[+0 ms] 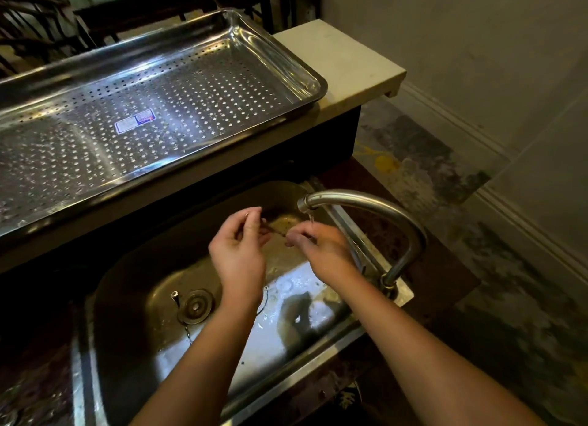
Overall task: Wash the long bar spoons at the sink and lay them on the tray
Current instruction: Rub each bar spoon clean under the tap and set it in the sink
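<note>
Two hands, left [237, 250] and right [321, 247], pinch a thin, dark, blurred bar spoon [276, 229] under the faucet [366, 202].

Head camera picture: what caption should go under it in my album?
Two hands, left hand and right hand, meet under the faucet over the sink, beside a bare perforated tray.

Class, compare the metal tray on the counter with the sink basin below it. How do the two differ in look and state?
The tray is shallow and flat, while the sink is a deep, rounded basin. The tray's floor is perforated all over; the sink's has a single drain. The tray bears a blue label; the sink shows none. Both hands work over the sink; none is at the tray, which holds no spoons. Both are shiny metal.
</note>
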The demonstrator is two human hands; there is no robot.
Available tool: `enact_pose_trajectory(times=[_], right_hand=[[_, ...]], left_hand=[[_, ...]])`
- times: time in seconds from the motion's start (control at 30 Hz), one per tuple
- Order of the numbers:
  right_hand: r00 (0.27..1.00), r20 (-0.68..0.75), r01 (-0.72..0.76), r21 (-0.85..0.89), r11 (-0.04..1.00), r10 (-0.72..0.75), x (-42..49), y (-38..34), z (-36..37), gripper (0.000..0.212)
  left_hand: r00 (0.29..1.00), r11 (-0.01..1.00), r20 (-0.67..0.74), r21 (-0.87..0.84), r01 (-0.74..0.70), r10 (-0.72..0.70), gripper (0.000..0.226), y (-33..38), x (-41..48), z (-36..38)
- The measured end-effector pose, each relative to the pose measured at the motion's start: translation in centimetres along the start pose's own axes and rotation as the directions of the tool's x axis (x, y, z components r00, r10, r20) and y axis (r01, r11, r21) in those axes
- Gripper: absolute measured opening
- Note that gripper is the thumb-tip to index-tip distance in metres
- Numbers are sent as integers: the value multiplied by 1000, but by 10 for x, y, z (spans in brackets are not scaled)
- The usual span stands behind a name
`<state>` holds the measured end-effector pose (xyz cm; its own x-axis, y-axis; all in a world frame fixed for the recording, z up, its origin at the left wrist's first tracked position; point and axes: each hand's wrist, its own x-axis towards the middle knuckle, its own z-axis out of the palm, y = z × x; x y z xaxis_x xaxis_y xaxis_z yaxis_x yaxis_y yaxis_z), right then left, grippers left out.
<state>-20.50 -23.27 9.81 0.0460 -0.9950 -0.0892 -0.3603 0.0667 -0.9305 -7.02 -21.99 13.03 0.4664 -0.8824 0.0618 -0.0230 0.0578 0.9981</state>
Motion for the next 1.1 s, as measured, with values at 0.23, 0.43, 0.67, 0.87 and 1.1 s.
enact_pose_trajectory(times=[0.23,0.43,0.67,0.87,1.1], right_hand=[[999,-37,-24,45,999,25,-3,13,9,7],[968,-251,-13,-34,999,4,-8,29,13,10],[840,3,-173,949,263,543,-24,2,32,32],[860,64,-215,945,247,506,-27,-8,29,13],[842,97,-239,949,206,531,-29,-1,33,6]], left_hand=[[969,943,33,-223,246,-245,10,6,8,-15],[895,829,-96,-431,357,-436,10,10,12,-45],[828,721,-23,-506,474,-560,11,2,-13,-38],[818,717,-48,-512,473,-574,10,-1,-22,-45],[794,695,-48,-518,499,-606,10,-12,-31,-66]])
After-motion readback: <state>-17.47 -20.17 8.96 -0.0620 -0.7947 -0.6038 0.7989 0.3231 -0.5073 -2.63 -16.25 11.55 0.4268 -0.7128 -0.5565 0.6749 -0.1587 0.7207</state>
